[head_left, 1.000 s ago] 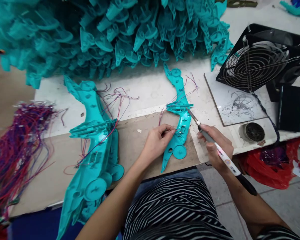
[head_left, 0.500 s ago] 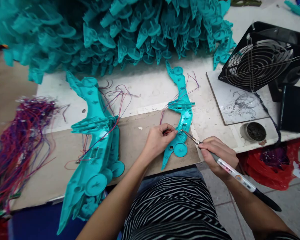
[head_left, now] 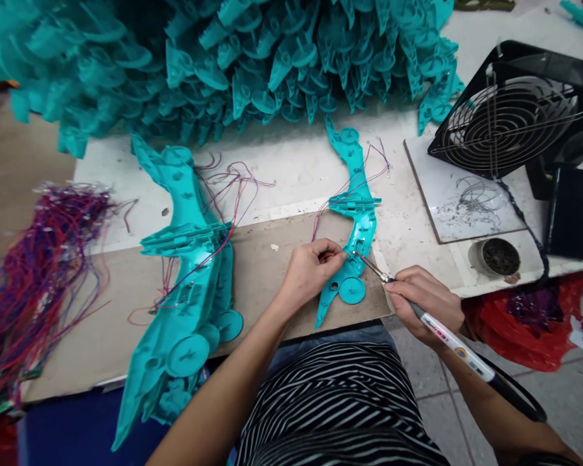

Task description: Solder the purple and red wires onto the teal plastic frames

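Observation:
A turquoise plastic bow-shaped part [head_left: 355, 162] lies on the table in front of me, with thin red and purple wires [head_left: 323, 210] running over it. My right hand [head_left: 425, 304] grips a soldering iron [head_left: 449, 340] with a white and black handle. Its metal tip rests at the lower half of the part, close to a small metal contact. Pinched at that same spot, my left hand [head_left: 315, 275] has its thumb and forefinger closed on a wire; the wire's end is mostly hidden by the fingers.
Stacked turquoise parts [head_left: 252, 65] fill the back, and more matching parts [head_left: 184, 278] lie at left with wires. A bundle of red and purple wires [head_left: 43, 278] sits far left. At right are a black fan [head_left: 505, 116], a white tile [head_left: 459, 207] and a small cup [head_left: 495, 257].
The view has shifted very slightly. Both hands, the soldering iron and the turquoise part keep almost the same places, with the iron's tip still at the lower half of the part.

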{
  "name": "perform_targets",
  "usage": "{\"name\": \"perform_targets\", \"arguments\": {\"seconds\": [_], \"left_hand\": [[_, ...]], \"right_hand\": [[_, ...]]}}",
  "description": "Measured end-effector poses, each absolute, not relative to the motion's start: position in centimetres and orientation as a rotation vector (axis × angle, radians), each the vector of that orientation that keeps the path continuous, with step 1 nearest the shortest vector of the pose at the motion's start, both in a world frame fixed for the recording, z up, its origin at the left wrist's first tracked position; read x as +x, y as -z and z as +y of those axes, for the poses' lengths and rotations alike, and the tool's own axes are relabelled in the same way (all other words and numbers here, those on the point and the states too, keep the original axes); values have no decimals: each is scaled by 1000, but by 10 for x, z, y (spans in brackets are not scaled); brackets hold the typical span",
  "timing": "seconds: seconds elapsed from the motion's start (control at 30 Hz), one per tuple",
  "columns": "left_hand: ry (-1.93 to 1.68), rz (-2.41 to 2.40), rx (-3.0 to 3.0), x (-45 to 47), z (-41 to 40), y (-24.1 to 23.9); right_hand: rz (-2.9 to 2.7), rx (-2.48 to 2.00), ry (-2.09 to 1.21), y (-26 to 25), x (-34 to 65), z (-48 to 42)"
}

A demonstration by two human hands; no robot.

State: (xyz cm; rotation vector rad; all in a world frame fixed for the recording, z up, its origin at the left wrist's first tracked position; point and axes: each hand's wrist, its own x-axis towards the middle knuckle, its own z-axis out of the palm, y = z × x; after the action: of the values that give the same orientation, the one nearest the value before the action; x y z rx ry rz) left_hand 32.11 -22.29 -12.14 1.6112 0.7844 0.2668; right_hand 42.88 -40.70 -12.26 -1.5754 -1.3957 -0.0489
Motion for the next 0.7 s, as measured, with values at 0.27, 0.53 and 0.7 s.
{"name": "perform_targets", "arguments": {"seconds": [0.27,0.53,0.7], "left_hand": [[-256,792,1595,322,-223,119],[-263,785,1620,321,-222,121],[-251,780,1649,320,-222,121]], "right_hand": [[-1424,-1578,63,122,430,-407],[-1471,-1550,81,126,429,-406],[-1483,-1550,96,126,429,-406]]}}
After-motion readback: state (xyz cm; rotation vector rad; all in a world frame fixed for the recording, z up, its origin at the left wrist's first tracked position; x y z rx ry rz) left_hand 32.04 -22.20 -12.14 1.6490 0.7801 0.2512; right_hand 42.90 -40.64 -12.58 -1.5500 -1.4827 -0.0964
